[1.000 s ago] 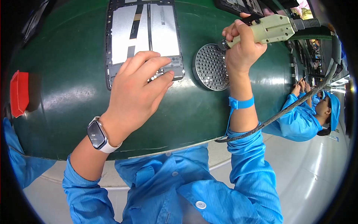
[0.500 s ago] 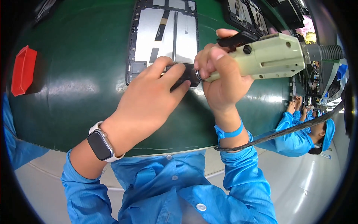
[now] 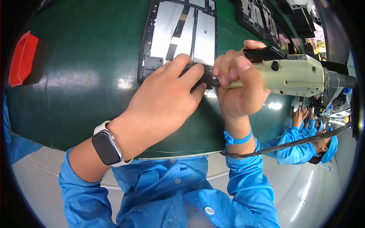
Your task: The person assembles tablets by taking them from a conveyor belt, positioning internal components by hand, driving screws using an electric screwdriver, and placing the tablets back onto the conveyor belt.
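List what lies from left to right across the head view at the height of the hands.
red bin → left hand → right hand → pale green power screwdriver

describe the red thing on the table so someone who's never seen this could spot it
Start at the dark green work surface and follow it to its far left edge, well away from both hands. There sits a small red plastic tray, angular and tilted. It is the only red thing in view; the open tablet frame and the pale electric screwdriver are black, silver or cream.
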The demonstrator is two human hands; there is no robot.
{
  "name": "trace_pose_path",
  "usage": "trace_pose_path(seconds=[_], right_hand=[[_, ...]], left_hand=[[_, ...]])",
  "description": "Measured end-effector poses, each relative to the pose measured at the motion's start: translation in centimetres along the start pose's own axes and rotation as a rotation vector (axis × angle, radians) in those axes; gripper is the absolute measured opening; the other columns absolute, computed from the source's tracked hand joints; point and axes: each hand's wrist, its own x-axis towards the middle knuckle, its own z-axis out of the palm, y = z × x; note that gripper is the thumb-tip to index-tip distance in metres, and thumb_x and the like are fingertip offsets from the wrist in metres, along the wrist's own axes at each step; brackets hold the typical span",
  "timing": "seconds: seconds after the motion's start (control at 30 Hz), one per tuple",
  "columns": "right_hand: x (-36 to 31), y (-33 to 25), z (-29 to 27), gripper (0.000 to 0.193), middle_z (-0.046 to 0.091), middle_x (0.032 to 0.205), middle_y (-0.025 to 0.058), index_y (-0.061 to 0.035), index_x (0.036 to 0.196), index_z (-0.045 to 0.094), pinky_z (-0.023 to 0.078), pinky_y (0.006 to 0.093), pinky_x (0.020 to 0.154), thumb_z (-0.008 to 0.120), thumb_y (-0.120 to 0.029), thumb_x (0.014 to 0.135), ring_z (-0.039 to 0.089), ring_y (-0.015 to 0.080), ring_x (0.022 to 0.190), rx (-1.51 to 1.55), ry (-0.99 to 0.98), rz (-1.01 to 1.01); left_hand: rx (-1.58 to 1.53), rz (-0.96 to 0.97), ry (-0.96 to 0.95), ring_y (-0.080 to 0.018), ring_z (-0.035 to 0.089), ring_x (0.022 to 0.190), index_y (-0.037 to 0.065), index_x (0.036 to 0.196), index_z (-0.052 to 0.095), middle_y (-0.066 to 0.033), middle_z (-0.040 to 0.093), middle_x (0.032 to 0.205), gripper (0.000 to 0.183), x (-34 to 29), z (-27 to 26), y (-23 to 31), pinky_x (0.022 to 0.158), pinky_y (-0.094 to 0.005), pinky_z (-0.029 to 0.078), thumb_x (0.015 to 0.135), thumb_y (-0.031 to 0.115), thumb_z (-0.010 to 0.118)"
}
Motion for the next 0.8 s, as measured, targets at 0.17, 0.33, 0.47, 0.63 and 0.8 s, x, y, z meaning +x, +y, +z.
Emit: trace_pose_path(seconds=[0.17, 0.33, 0.47, 0.63, 0.8], right_hand=[[-0.3, 0.3, -0.1, 0.036, 0.045, 0.062, 0.0029, 0.0047, 0.118, 0.051, 0.042, 0.0349, 0.054, 0.053, -0.009, 0.085, 0.043, 0.0141, 0.049, 0.03, -0.017, 0.012], [-0.7, 0.4, 0.3, 0.034, 0.045, 0.061, 0.0035, 0.005, 0.117, 0.051, 0.042, 0.0352, 0.053, 0.052, -0.008, 0.085, 0.043, 0.0143, 0.049, 0.005, -0.038, 0.034], [-1.9, 0.2, 1.0, 0.033, 0.045, 0.06, 0.0043, 0.0047, 0.116, 0.051, 0.043, 0.0358, 0.053, 0.052, -0.005, 0.085, 0.043, 0.0145, 0.049, -0.014, -0.06, 0.004], [-2.8, 0.1, 1.5, 0.031, 0.047, 0.059, 0.0053, 0.0055, 0.114, 0.048, 0.043, 0.0349, 0.053, 0.052, 0.0, 0.084, 0.044, 0.0146, 0.049, -0.054, -0.069, -0.033], [-0.5, 0.0, 0.1, 0.028, 0.049, 0.064, 0.0052, 0.0054, 0.113, 0.049, 0.043, 0.0343, 0.054, 0.054, -0.001, 0.086, 0.046, 0.0142, 0.05, 0.081, -0.022, 0.016]], left_hand=[[-0.027, -0.001, 0.006, -0.0258, 0.054, 0.11, 0.002, 0.1, 0.072, -0.008, 0.058, 0.111, 0.024, -0.3, 0.0, -0.1, 0.086, -0.0358, 0.054, 0.078, 0.009, 0.064], [-0.05, -0.008, 0.023, -0.0257, 0.053, 0.108, -0.001, 0.094, 0.071, -0.0087, 0.058, 0.107, 0.019, -0.7, 0.0, -0.1, 0.089, -0.0356, 0.052, 0.08, 0.009, 0.063], [-0.044, -0.001, 0.042, -0.0253, 0.053, 0.108, -0.001, 0.094, 0.071, -0.0083, 0.059, 0.107, 0.019, -1.7, -0.4, 0.1, 0.088, -0.0355, 0.052, 0.08, 0.009, 0.062], [-0.035, 0.037, 0.043, -0.0247, 0.054, 0.106, 0.001, 0.094, 0.072, -0.0069, 0.059, 0.106, 0.02, -2.4, -1.6, 0.1, 0.085, -0.0356, 0.053, 0.08, 0.011, 0.062], [-0.296, 0.041, 0.169, -0.0283, 0.06, 0.092, 0.001, 0.097, 0.071, -0.0103, 0.066, 0.097, 0.025, 0.5, -0.7, -1.5, 0.078, -0.0378, 0.052, 0.072, -0.002, 0.07]])
